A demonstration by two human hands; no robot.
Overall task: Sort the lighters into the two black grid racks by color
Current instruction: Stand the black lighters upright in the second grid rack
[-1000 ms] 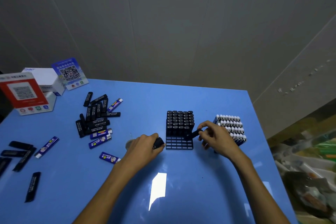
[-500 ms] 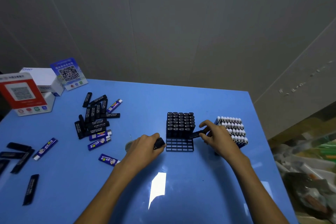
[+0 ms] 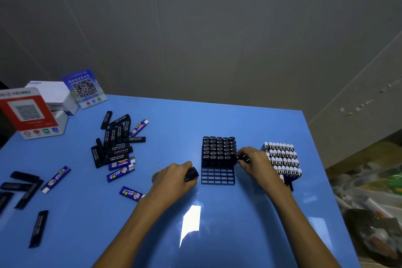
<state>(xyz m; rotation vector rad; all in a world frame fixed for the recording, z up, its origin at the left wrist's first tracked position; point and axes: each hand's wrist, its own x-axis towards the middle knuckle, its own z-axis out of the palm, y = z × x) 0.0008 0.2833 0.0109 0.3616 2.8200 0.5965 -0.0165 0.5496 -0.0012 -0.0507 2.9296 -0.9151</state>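
Your right hand (image 3: pixel 253 160) pinches a black lighter (image 3: pixel 242 157) at the near-right corner of the black rack (image 3: pixel 218 177); your left hand (image 3: pixel 177 177) grips another lighter (image 3: pixel 191 174) just left of it. Stand the pinched one upright over the next free cell, beside the filled rows, and press straight down without nudging its neighbours.

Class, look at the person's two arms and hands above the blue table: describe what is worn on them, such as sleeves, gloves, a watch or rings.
Both forearms are bare up to the bottom edge of the picture; no sleeve shows. The left hand and the right hand wear no gloves. No watch, bracelet or ring is visible on either wrist or on the fingers that show.
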